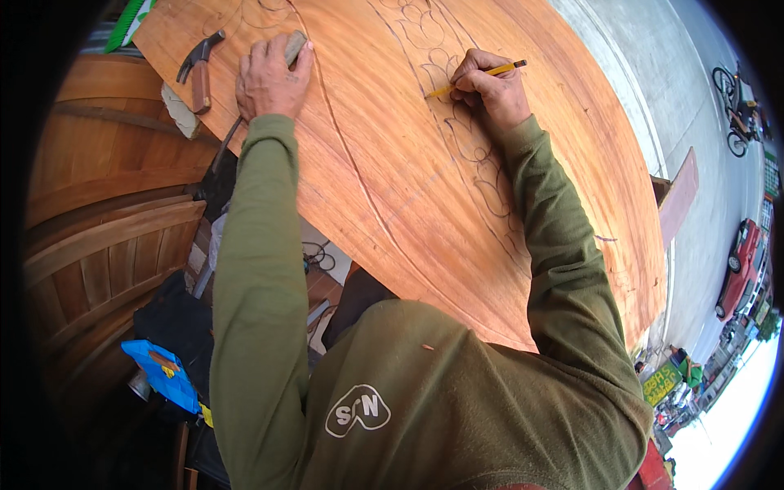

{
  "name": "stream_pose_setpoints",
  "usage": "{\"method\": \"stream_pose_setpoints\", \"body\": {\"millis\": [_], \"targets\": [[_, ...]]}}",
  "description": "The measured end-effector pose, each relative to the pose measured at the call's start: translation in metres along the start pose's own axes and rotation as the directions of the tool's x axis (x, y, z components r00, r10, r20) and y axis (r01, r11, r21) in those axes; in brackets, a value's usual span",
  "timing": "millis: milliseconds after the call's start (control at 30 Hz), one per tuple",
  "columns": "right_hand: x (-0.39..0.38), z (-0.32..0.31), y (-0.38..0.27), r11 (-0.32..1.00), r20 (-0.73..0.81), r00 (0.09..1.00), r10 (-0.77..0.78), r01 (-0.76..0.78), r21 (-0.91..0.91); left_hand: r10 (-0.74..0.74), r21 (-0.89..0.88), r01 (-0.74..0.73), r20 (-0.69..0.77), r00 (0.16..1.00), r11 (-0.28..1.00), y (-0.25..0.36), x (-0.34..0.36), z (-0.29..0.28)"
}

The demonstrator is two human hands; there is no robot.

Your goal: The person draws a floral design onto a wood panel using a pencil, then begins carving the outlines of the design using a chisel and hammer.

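A broad reddish-brown wooden panel (pixel 392 155) lies beneath both hands. Curved leaf and scroll outlines (pixel 490 192) run along it in a band between two drawn lines. In my right hand (pixel 495 86) is a yellow pencil (pixel 442 91), pinched between thumb and fingers, its point at the band's left line. My left hand (pixel 273 86) rests on the panel's left part, fingers closed around a small grey-brown block (pixel 295 47). Beside it lies a claw hammer (pixel 201 82) with a dark head and wooden handle.
Carved wooden doors or panels (pixel 114 245) stand at the left. A blue bag (pixel 163 371) sits below them, near a coiled dark cable (pixel 320 260). Right of the panel runs a paved road with a parked motorbike (pixel 737 110) and a red vehicle (pixel 740 269).
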State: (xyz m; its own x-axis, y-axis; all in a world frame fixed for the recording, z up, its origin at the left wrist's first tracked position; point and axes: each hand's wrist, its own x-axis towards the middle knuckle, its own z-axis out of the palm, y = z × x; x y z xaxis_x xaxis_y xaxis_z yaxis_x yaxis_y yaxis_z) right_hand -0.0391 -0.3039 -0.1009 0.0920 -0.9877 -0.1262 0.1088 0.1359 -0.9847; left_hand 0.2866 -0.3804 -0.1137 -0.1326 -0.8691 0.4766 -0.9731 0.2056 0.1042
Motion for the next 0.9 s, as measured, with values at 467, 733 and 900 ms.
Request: {"method": "stream_pose_setpoints", "body": {"millis": [467,733,900], "targets": [[-0.02,-0.005,0.009,0.997,-0.008,1.0,-0.013,0.014,0.076,-0.003,-0.005,0.003,0.047,0.999,1.0,-0.002,0.0,0.001],[-0.026,-0.01,0.012,0.996,0.029,0.999,-0.029,0.027,0.082,0.017,-0.007,-0.016,0.007,1.0,1.0,-0.005,-0.002,0.006],[-0.034,-0.012,0.013,0.999,0.021,0.999,-0.042,0.041,0.034,0.016,0.022,-0.016,0.021,1.0,1.0,-0.005,-0.001,0.004]]}}
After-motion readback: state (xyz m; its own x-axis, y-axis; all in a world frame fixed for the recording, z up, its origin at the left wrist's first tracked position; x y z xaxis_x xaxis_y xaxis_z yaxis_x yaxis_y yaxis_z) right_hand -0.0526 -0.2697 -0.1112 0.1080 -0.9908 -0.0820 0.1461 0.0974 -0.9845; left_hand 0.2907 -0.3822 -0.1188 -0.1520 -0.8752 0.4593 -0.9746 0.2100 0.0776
